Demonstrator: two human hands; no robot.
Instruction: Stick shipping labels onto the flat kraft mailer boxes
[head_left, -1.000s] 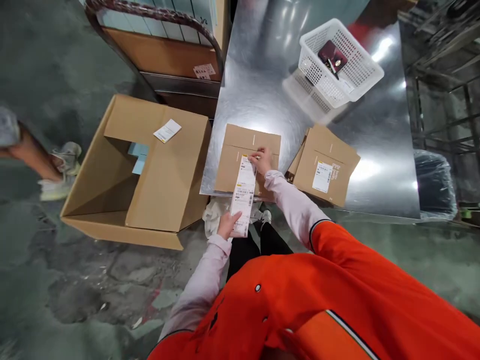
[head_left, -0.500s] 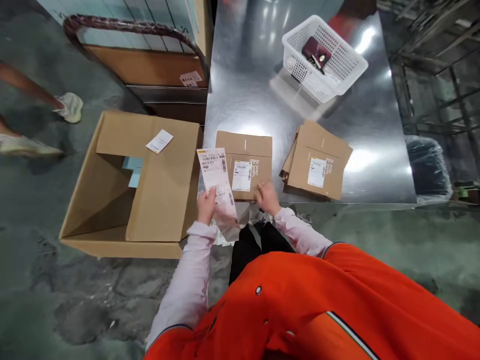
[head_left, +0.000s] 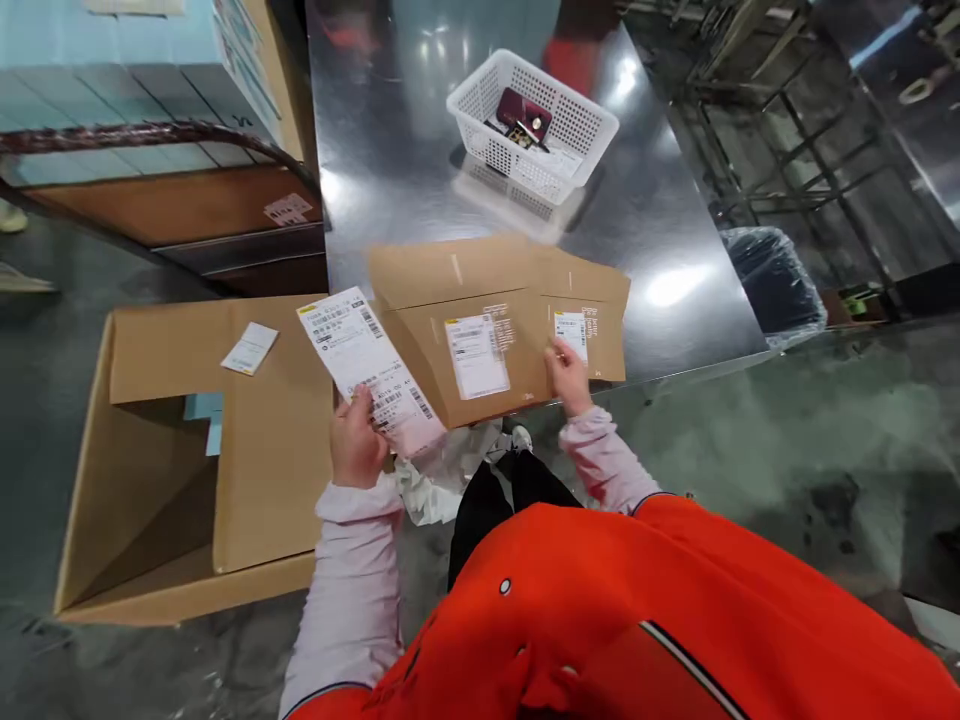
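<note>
My left hand (head_left: 358, 440) grips a strip of printed shipping labels (head_left: 367, 365), held at the left of the flat cardboard mailer. With fingers pinched on its right edge, my right hand (head_left: 570, 377) holds that brown cardboard mailer (head_left: 420, 320), raised and tilted over the table's front edge. A white shipping label (head_left: 478, 357) is stuck on its face. Behind and to the right, partly covered by it, lies another labelled flat cardboard mailer (head_left: 606, 340) on the metal table.
A white plastic basket (head_left: 592, 125) with a dark red item and small things stands on the steel table (head_left: 660, 210). At left is a big open carton (head_left: 274, 480) with a white slip (head_left: 250, 348) on its flap. A trolley rail (head_left: 150, 135) borders the table; a lined bin (head_left: 772, 280) is at right.
My right hand has lifted the near mailer off the table and moved it right, partly over the other mailer. The label strip has come up closer in my left hand. The view has shifted right.
</note>
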